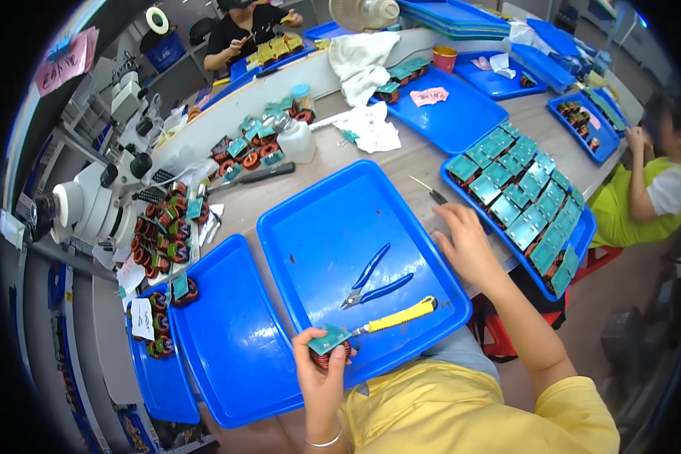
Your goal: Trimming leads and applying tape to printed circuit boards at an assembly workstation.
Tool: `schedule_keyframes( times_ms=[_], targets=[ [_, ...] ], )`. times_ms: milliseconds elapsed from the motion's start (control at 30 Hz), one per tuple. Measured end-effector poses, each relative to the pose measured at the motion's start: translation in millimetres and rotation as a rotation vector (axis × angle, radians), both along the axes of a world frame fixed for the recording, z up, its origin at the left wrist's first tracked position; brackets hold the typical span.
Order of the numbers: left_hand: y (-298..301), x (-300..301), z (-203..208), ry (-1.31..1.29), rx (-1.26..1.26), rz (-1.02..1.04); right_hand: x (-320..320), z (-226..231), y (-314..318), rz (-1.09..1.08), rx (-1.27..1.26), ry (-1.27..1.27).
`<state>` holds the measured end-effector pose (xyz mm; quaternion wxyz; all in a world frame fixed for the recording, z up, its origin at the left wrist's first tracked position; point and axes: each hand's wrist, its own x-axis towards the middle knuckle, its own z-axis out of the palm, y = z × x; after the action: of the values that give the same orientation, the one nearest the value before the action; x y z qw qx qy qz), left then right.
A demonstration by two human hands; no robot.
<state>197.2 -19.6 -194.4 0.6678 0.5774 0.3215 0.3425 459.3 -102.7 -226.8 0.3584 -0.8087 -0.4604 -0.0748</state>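
Observation:
My left hand (pixel 323 386) is closed around a copper-wound toroidal coil (pixel 327 357) with a green circuit board (pixel 329 339) on top, held over the near edge of a blue tray (pixel 321 227). In that tray lie blue-handled side cutters (pixel 374 284), their handles spread, and a yellow utility knife (pixel 402 315). My right hand (pixel 464 240) reaches past the tray's right rim, fingers apart. Just beyond its fingertips rests a thin tool with a dark handle (pixel 436 197); I see nothing between the fingers.
A blue tray of several green-boarded coils (pixel 533 219) stands on the right. To the left are another blue tray (pixel 231 333) and piled coils (pixel 159 234) beside a microscope (pixel 91 200). A plastic bottle (pixel 297 141) stands behind. Co-workers sit across (pixel 253 34) and at right (pixel 643 181).

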Motion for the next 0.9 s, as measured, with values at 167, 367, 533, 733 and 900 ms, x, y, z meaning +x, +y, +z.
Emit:
schedule_keyframes(
  times_ms=[167, 367, 533, 733, 900],
  targets=[
    [-3, -5, -38, 0.228, 0.084, -0.115, -9, -5, 14, 0.096, 0.022, 0.432],
    [-5, -9, -35, 0.312, 0.144, -0.141, 10, -3, 23, 0.22, 0.04, 0.647],
    [-10, -14, -24, 0.36, 0.041, -0.097, 30, 13, 28, 0.285, -0.215, 0.949],
    [-10, -23, -29, 0.376, 0.051, -0.063, 23, -2, 34, 0.228, -0.316, 0.486],
    [-12, -26, -24, 0.238, 0.006, -0.031, 15, 1, 39, 0.074, -0.467, 0.242]
  ],
)
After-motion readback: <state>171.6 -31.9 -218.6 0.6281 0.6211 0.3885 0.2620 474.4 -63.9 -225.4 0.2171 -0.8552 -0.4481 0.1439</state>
